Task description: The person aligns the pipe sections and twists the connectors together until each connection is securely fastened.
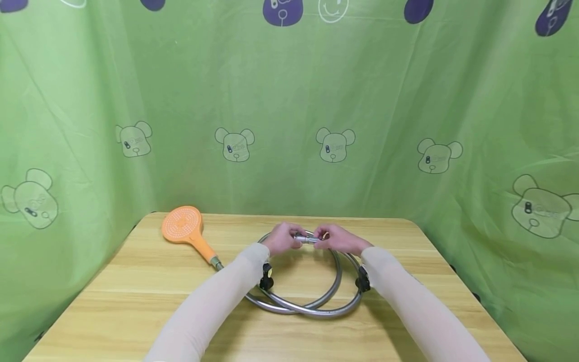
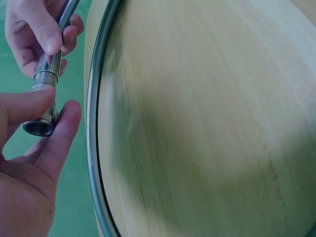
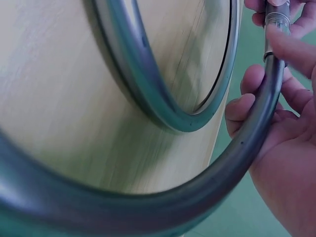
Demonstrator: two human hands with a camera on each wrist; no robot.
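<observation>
Over the far middle of the table, both hands hold the end of a silver shower hose (image 1: 324, 313). My left hand (image 1: 282, 238) pinches a short metal connector (image 2: 39, 127) between thumb and fingers; its open, internally threaded mouth faces away from the hose. Fingers of my right hand (image 1: 341, 239) curl round the hose's end sleeve (image 3: 274, 49), with the hose running across the palm. Screw threads (image 2: 46, 77) show between sleeve and connector, which are in line. An orange shower head (image 1: 183, 224) lies face up at the back left, joined to the hose's other end.
The hose lies in overlapping loops on the wooden table (image 1: 135, 301), below and between the forearms. Green curtains (image 1: 289, 90) with bear prints surround the back and sides. Each wrist carries a small black camera mount (image 1: 267, 277).
</observation>
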